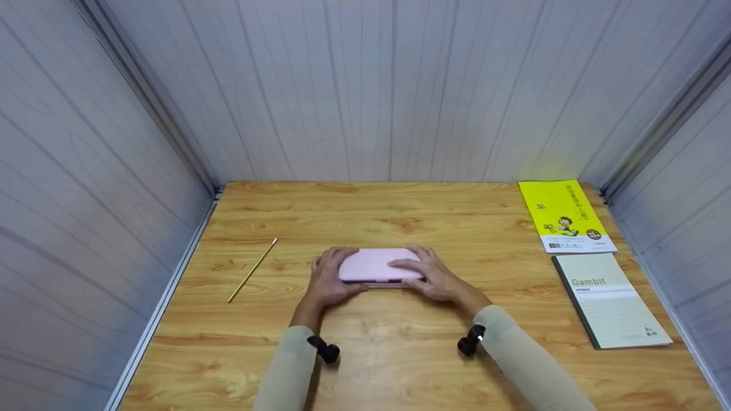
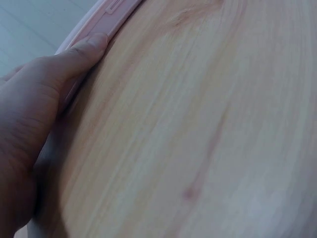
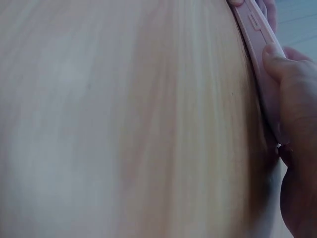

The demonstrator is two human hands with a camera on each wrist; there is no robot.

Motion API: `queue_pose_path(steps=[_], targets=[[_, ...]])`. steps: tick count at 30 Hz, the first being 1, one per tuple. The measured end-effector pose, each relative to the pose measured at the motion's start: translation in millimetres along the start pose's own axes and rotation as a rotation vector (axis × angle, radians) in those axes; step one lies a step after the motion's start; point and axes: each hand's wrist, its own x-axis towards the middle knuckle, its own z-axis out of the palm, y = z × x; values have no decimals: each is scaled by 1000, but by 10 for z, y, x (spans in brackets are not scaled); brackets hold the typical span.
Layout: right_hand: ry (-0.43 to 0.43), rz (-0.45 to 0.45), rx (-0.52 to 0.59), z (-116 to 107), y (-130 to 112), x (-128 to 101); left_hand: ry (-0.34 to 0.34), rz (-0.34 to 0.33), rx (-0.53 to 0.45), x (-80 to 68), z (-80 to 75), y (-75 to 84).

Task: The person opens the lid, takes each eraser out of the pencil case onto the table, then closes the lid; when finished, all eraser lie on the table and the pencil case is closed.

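A pink flat case (image 1: 374, 265) lies in the middle of the wooden table (image 1: 400, 365). My left hand (image 1: 330, 278) grips its left end, thumb on the front edge. My right hand (image 1: 429, 274) grips its right end, fingers laid over the lid. In the left wrist view my left thumb (image 2: 74, 54) presses against the pink case edge (image 2: 106, 15). The right wrist view has my right thumb (image 3: 285, 67) on the pink case rim (image 3: 255, 29). The case lid looks closed.
A yellow pencil (image 1: 252, 270) lies at the left of the table. A yellow booklet (image 1: 565, 217) sits at the far right, and a light green notebook (image 1: 608, 299) lies nearer, below it. Grey panel walls (image 1: 85, 188) enclose the table on three sides.
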Motion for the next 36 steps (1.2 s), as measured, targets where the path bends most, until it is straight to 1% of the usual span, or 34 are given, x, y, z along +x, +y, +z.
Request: queue_pose_path(steps=[3, 12, 19, 21, 25, 29, 36], targets=[[-2, 12, 37, -2, -9, 18, 7, 5, -5, -6, -15, -13], [-28, 26, 32, -23, -24, 36, 7, -1, -39, 12, -9, -56], [-63, 49, 76, -93, -81, 30, 28, -20, -72, 8, 1, -64], [-62, 49, 88, -107, -87, 22, 35, -17, -78, 5, 7, -68], [-68, 77, 132, -126, -99, -4, 43, -8, -88, 1, 13, -72], [-55, 88, 162, -122, -107, -24, 49, -7, -94, -3, 16, -78], [0, 94, 223, -133, -163, -30, 77, 4, -99, 4, 21, -87]])
